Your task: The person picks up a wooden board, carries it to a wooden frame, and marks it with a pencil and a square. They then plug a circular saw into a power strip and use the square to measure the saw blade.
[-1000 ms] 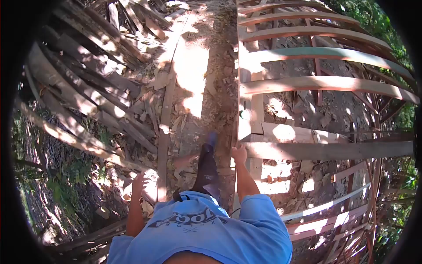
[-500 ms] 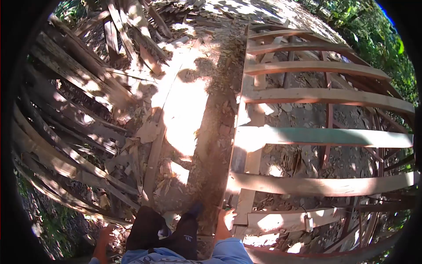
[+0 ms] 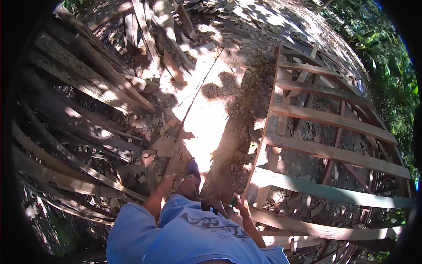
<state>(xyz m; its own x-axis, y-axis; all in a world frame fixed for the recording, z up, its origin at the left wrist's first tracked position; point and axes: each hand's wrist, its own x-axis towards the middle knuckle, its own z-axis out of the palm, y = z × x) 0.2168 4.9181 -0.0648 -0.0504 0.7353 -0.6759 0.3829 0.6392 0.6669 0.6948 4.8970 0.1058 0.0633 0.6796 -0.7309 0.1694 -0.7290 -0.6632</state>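
Observation:
My right hand (image 3: 241, 204) is closed around a small green object (image 3: 233, 201), mostly hidden by the fingers. It is beside the near end of the long side rail (image 3: 259, 163) of a wooden slatted frame. My left hand (image 3: 168, 181) hangs low at my left side, over the wood scraps by the narrow ground board (image 3: 175, 158); its fingers do not show clearly. Nearest to the right hand among the slats is a pale brown one (image 3: 321, 223), with a greenish slat (image 3: 334, 190) beyond it.
Old planks (image 3: 88, 83) lean and lie in a heap on the left. A sunlit path (image 3: 204, 123) strewn with wood chips runs ahead between the heap and the frame. My shoe (image 3: 193, 170) is on it. Green bushes (image 3: 387, 57) border the right side.
My view has shifted and tilted down, so more of my blue shirt shows. Both hands appear farther forward, and the left foot has stepped ahead. The green object remains in my right hand.

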